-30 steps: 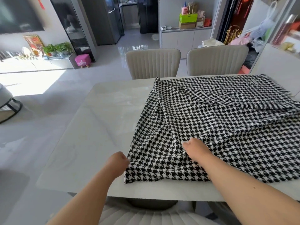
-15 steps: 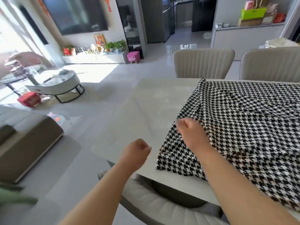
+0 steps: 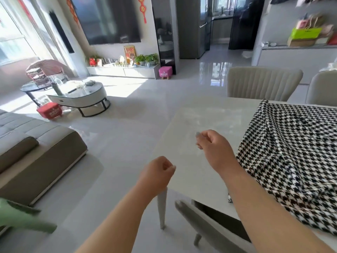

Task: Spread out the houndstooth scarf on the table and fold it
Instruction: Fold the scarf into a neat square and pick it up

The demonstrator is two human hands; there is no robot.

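The black-and-white houndstooth scarf (image 3: 291,154) lies rumpled on the right part of the white table (image 3: 197,128) and runs out of view to the right. My right hand (image 3: 213,147) hovers over bare tabletop left of the scarf, fingers loosely curled, holding nothing and clear of the cloth. My left hand (image 3: 156,172) is closed in a loose fist near the table's left corner, also holding nothing.
Two beige chairs (image 3: 262,83) stand at the table's far side, and one chair back (image 3: 209,220) is just below me. Left of the table are open floor, a grey sofa (image 3: 36,152), a round coffee table (image 3: 78,94) and a red stool (image 3: 50,110).
My right hand let go of the scarf's edge and moved left off the cloth. My view swung left, so the scarf now sits at the right edge.
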